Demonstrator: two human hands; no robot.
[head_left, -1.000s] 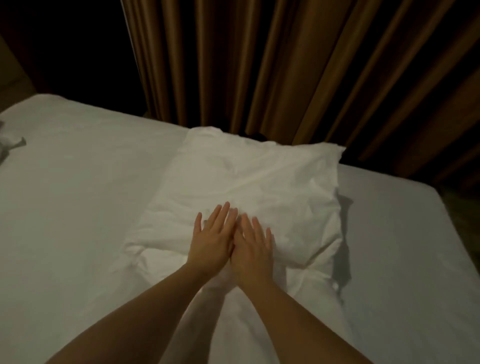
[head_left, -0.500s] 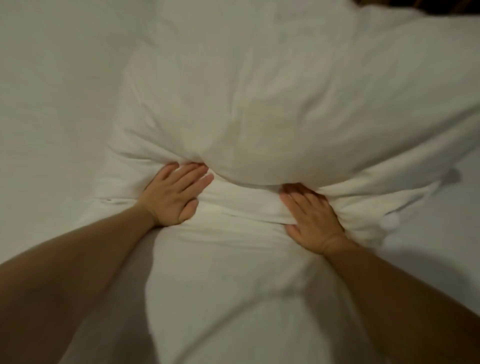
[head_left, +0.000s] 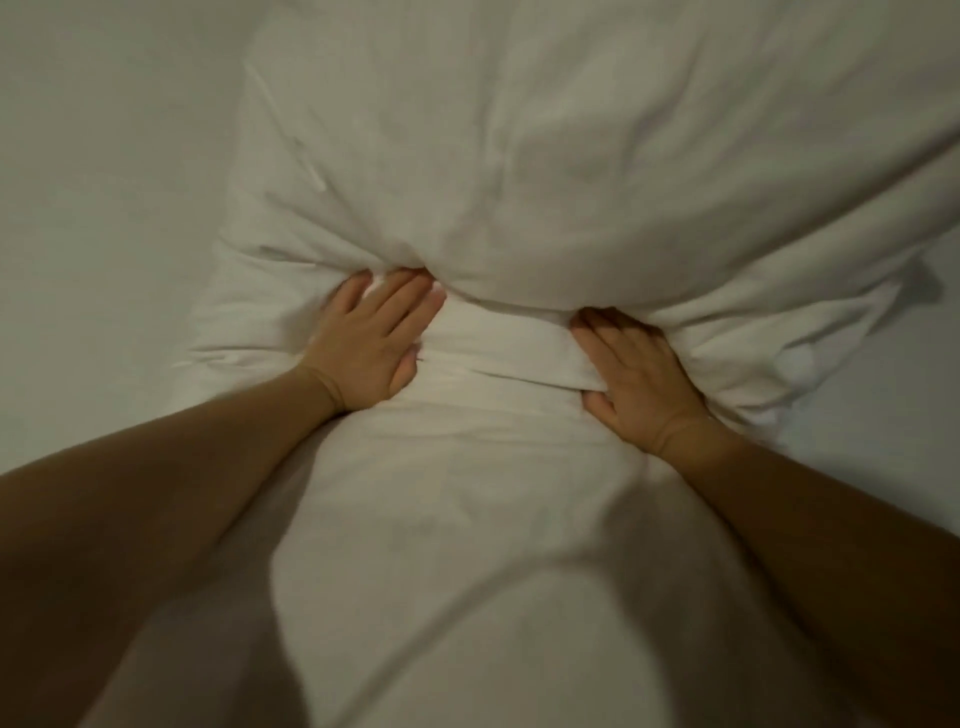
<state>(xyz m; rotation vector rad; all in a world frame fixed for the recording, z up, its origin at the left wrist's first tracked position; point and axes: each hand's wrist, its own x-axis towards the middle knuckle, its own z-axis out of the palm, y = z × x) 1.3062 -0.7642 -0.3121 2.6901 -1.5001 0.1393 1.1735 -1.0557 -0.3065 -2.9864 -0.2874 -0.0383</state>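
My left hand (head_left: 371, 343) and right hand (head_left: 636, 374), joined a second ago, now press straight, ungrasping fingers well apart into the pillow (head_left: 519, 156) fold, so tucking proceeds.

My left hand (head_left: 371, 345) and right hand (head_left: 639, 374) press flat, fingers straight, at the near edge of the pillow (head_left: 571, 156), set apart, fingertips tucked under its bulge. Both bare forearms stretch toward the pillow.

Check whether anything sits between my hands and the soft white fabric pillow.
Nothing visible does. The left hand and right hand both press flat on the soft white fabric pillow, fingers reaching under its bulging fold. Only the white bed sheet lies around it.
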